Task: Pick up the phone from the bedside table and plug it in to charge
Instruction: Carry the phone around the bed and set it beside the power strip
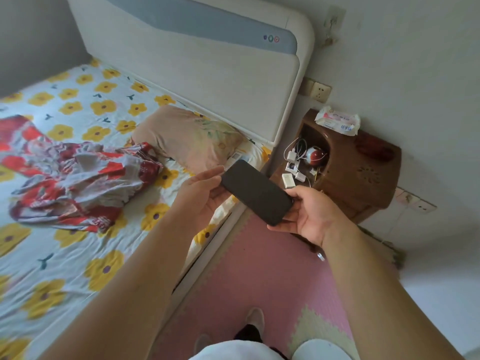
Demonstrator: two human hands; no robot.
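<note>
One phone (255,192) hangs over the gap between bed and bedside surface (363,175), screen dark. The right hand (309,216) cups its near end, fingers closed under it; the left hand (201,189) pinches its far end. A loose handover could drop it to the floor. Farther off, several white chargers (293,165) tangle with cables, so the wrong lead may be picked. Two wall sockets (318,90) show.

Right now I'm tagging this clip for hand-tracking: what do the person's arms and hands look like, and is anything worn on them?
Both forearms are bare with no sleeves in view. The left hand and right hand are bare too: no gloves, and no rings or watch that I can see. No cables or markings show on either arm.
</note>
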